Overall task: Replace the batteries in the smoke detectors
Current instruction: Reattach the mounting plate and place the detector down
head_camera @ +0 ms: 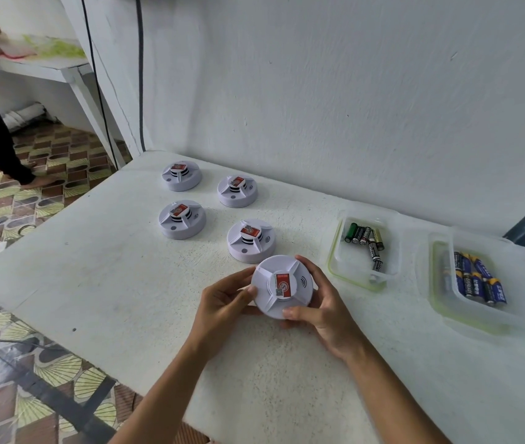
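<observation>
Four smoke detectors (211,208) on table (126,283), far left of centre, two rows. Fifth detector (282,286) nearer, between left hand (222,299) and right hand (322,310). Right: near box (362,248) holding batteries (367,243); farther right, second box (476,283) holding more batteries (479,282).

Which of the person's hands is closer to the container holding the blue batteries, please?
Right. The right hand grips the held smoke detector on the side facing the container of blue batteries; the left hand holds the detector's opposite side, farther away.
</observation>
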The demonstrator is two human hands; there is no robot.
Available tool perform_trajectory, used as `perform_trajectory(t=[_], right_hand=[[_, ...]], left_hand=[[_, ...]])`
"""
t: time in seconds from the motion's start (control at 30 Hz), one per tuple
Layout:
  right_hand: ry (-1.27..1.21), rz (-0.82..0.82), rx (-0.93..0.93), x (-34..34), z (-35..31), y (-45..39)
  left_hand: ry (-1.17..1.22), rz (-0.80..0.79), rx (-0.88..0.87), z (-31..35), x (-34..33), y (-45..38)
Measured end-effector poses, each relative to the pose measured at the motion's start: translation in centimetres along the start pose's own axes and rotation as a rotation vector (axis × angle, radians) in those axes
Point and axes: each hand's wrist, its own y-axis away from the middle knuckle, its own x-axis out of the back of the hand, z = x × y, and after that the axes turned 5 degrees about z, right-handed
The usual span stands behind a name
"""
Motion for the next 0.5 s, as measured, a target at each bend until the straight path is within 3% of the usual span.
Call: perform_trajectory(t=[0.5], right_hand=[[-0.020,-0.002,-0.010,0.12,0.10,-0.01]], left_hand=[[0.011,0.009,0.019,-0.17,0.01,-0.01]])
